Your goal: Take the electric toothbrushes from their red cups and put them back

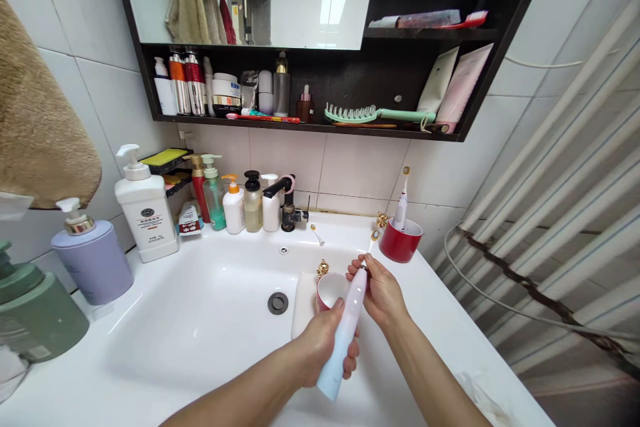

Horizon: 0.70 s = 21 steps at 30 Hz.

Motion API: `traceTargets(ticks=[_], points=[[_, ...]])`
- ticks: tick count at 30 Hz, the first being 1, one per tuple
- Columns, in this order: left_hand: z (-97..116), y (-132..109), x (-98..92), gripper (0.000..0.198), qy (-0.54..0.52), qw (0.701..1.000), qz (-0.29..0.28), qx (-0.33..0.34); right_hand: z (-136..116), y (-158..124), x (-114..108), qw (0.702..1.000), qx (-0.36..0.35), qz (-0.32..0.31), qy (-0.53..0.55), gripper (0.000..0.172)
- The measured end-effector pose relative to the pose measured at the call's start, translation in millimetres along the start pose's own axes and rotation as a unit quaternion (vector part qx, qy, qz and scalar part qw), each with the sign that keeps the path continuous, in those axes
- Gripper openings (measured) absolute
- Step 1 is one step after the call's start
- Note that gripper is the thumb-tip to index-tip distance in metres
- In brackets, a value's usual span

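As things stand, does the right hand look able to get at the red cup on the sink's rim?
Probably yes: the red cup stands just beyond the right hand, with nothing visible blocking the way. That hand pinches the electric toothbrush near its neck, though, and would likely have to let go.

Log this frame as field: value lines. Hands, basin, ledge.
left: left hand grips pink-to-blue toothbrush
right: right hand holds its upper end, below the brush head
basin: drain; white-lined cup right of it
tap: black faucet
ledge: loose brush head, right of faucet; red cup holding another toothbrush
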<state>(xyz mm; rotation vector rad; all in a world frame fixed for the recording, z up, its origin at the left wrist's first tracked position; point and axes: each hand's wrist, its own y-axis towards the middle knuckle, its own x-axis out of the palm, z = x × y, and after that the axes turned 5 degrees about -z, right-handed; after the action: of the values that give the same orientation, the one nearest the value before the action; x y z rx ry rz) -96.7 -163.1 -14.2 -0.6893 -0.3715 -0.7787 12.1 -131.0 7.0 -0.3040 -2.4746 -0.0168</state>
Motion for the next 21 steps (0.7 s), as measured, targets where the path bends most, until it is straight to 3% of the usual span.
traceTargets(ticks=[4, 10, 15, 18, 21], points=[[0.5, -0.3, 0.5, 0.047, -0.026, 0.999, -0.025, -0.017, 0.8, -0.4, -0.9, 1.000, 0.006, 0.003, 0.006, 0.010], [0.0, -2.6, 2.4, 0.047, -0.015, 1.000, -0.003, -0.022, -0.3, 3.5, -1.9, 1.000, 0.006, 0.009, 0.005, 0.010], [-5.3, -3.8, 4.9, 0.052, 0.010, 0.999, 0.006, -0.033, -13.7, 13.6, -18.1, 0.997, -0.048, 0.056, 0.002, 0.010], [-3.3, -1.5, 2.2, 0.048, -0.026, 0.999, 0.024, -0.006, -15.9, 21.3, -23.4, 0.994, -0.055, 0.028, -0.090, 0.015], [2.6, 1.0, -1.9, 0.046, -0.075, 0.996, 0.043, 0.022, -5.7, 39.2, -17.0, 0.961, -0.057, 0.033, -0.268, 0.018]])
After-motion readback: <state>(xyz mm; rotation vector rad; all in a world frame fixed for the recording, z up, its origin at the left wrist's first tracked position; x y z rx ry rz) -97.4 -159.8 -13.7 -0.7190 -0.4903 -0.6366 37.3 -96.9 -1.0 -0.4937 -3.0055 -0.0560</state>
